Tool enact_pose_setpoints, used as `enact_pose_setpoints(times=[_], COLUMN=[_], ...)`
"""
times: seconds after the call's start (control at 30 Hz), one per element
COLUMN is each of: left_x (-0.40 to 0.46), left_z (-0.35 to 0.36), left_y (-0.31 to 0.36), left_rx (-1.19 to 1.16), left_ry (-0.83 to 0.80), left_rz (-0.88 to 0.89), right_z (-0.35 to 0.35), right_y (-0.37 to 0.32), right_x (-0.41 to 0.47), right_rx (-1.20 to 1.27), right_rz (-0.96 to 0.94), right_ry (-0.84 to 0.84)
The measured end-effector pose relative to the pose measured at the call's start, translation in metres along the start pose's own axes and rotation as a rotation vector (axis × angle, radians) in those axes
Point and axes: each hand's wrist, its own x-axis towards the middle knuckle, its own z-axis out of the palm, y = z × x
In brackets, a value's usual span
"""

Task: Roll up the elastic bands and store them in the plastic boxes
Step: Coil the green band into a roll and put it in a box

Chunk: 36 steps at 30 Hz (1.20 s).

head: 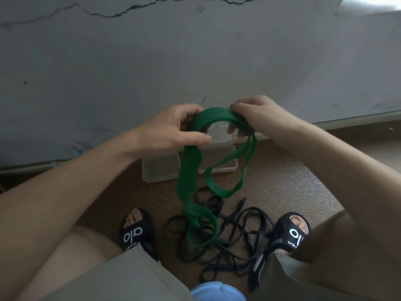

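the green band (191,170) arches between both hands: left hand (173,129) and right hand (256,115) each pinch its top, long loops hanging below the fingers, boxes (161,168) just behind.

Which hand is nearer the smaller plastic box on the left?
Left. The left hand hangs just above the smaller plastic box; the right hand is farther off, up to its right.

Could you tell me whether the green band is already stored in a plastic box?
No, both hands hold the green band up above the open plastic boxes.
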Motion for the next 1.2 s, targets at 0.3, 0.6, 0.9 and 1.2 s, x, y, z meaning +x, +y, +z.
enact_pose_setpoints(times=[0.3, 0.6, 0.9, 1.2], left_x=[-0.004, 0.001, 0.0, -0.008], left_z=[0.009, 0.019, 0.01, 0.0], left_y=[-0.004, -0.006, 0.003, 0.006], left_rx=[0.021, -0.1, -0.137, -0.068], left_ry=[-0.068, -0.131, -0.091, -0.075], left_rz=[-0.037, -0.095, -0.066, -0.021], right_z=[0.035, 0.016, -0.008, -0.002], right_y=[-0.005, -0.013, -0.013, -0.008], right_x=[-0.014, -0.01, -0.009, -0.007], right_rx=[-0.089, 0.392, 0.5, 0.338], right_rz=[-0.267, -0.188, -0.145, -0.119], right_ry=[-0.037, 0.045, 0.034, 0.033])
